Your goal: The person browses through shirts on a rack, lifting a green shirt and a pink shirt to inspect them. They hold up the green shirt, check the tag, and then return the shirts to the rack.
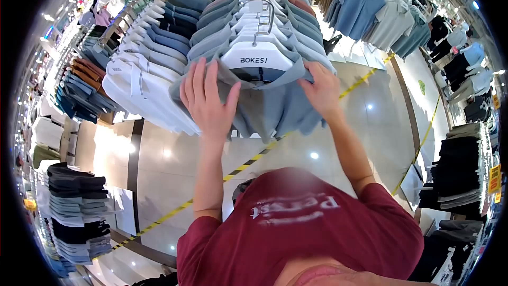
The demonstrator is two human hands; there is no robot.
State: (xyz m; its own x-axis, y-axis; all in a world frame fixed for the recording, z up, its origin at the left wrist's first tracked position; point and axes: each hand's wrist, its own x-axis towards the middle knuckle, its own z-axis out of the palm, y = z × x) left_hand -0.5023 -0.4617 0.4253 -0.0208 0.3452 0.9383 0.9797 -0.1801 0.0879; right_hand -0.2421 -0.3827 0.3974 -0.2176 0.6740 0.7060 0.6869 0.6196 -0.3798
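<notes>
A grey and blue collared shirt (286, 108) hangs at the front of the rack on a white hanger (257, 57) lettered "BOKESI". My left hand (205, 95) lies on the shirt's left shoulder, beside the collar, with fingers stretched and thumb apart. On the other side, my right hand (320, 89) pinches the collar's edge between thumb and curled fingers. The hanger's metal hook (263, 21) rises above the collar. Behind it, more shirts in grey, green and white line the same rail.
White shirts (140, 82) hang close by on the left. Blue and grey T-shirts (354, 10) hang at the upper right. Folded clothes (79, 212) are stacked at the lower left, and dark trousers (456, 167) hang at the right. Yellow-black tape (254, 160) crosses the tiled floor.
</notes>
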